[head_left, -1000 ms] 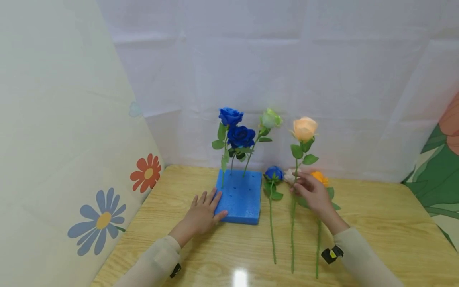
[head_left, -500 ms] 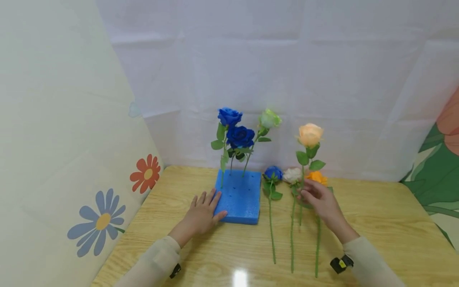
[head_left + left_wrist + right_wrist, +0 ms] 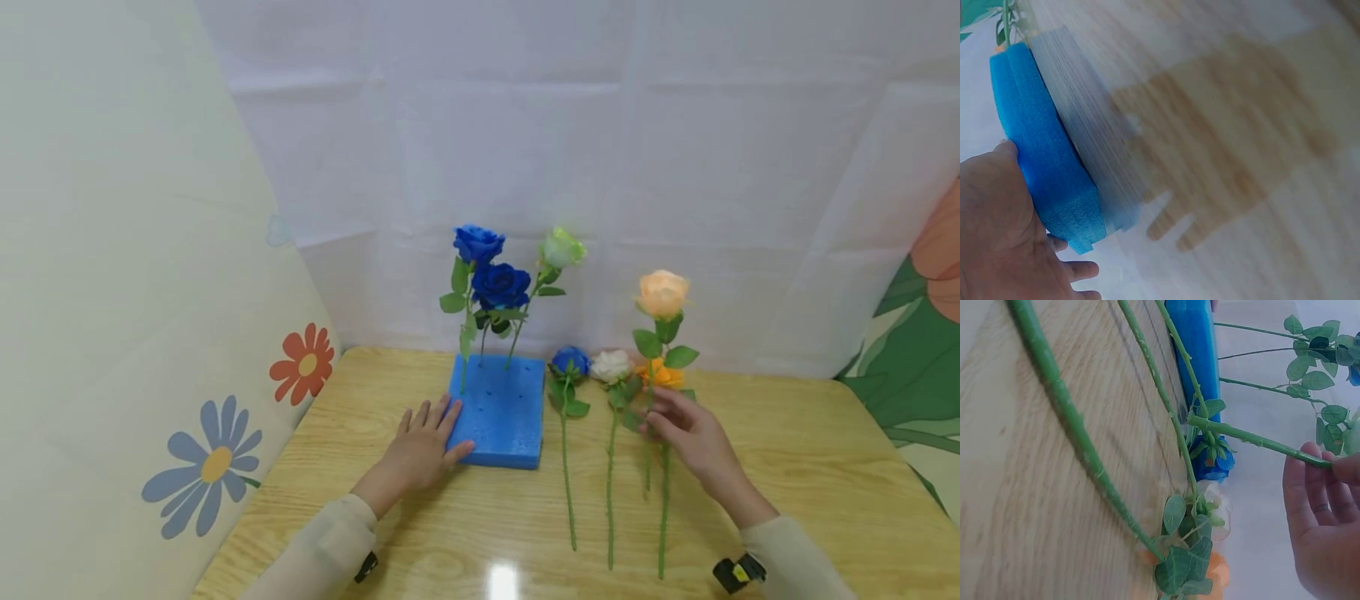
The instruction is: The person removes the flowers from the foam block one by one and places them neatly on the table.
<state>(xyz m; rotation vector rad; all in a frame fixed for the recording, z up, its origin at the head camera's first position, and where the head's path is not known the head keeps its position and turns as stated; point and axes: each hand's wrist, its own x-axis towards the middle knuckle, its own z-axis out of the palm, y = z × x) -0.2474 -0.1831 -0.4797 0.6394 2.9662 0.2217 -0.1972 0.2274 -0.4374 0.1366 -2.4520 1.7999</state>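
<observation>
A peach rose [image 3: 663, 295] stands upright in my right hand [image 3: 693, 437], its stem pinched between thumb and fingers. In the right wrist view the cut end of that stem [image 3: 1254, 439] hangs clear of the table. My left hand [image 3: 422, 450] lies with spread fingers on the left edge of a blue foam block [image 3: 498, 425]. Two blue roses [image 3: 501, 286] and a pale green rose [image 3: 562, 248] stand in the block's back part. Right of the block lie a blue rose [image 3: 572, 362], a white rose [image 3: 611, 367] and an orange rose [image 3: 660, 374], partly behind my right hand.
The wooden table [image 3: 810, 467] reaches back to a white cloth backdrop [image 3: 487, 125]. A panel with printed flowers [image 3: 216, 463] bounds the left side. Small holes show in the foam's top.
My right hand has moved to the right and slightly nearer with the peach rose, whose bloom is now lower. The white rose has come into fuller view. The left hand has stayed put.
</observation>
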